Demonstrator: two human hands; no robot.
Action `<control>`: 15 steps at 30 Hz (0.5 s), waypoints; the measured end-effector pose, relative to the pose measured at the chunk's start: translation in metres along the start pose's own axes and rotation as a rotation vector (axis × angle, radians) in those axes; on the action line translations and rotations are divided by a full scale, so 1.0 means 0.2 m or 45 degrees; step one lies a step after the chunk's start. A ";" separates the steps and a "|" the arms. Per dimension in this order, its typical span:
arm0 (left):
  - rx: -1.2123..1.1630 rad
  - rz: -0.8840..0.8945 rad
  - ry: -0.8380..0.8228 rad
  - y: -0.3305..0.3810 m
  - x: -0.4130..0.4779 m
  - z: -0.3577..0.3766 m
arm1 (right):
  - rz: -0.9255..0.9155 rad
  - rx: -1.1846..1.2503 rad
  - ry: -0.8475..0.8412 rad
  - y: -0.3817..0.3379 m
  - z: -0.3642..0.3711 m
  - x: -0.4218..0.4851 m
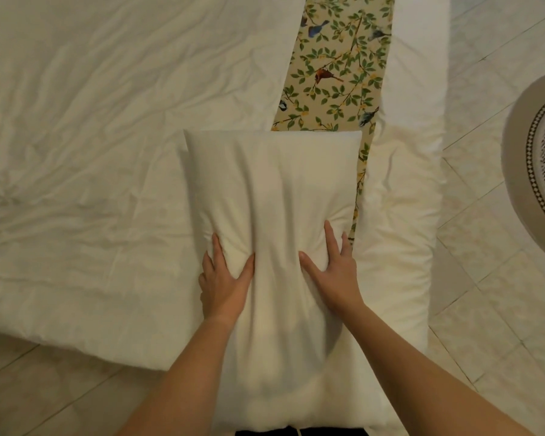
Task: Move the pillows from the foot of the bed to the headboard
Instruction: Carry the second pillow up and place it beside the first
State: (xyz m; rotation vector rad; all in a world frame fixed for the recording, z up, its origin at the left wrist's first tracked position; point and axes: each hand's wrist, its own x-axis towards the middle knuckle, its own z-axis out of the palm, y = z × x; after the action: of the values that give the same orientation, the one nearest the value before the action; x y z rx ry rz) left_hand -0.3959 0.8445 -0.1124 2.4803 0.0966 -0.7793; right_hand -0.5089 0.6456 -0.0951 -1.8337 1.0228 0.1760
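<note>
The bed [324, 114] carries a rumpled white duvet [107, 121] on its left. Beside it lies a bare strip of bird-and-leaf printed sheet [340, 58], with long white padded bedding [403, 215] along the right edge.

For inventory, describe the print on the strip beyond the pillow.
The strip: leafy green branches with birds on cream; head view.

Bedroom, white-sheeted bed [76, 121], tiled floor [491, 215]

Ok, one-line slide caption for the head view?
Left hand and right hand grip a white pillow by its sides over the wrinkled white duvet and bird-print fabric.
</note>
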 end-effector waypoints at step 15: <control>0.198 0.015 0.180 0.24 -0.50 -0.24 | -0.053 -0.173 0.017 -0.27 -0.10 -0.39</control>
State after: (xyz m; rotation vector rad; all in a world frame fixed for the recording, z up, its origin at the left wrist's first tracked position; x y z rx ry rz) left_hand -0.4439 0.8369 -0.0005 2.6794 0.0746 -0.6264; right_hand -0.5263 0.6820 -0.0066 -1.9798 1.0021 0.2134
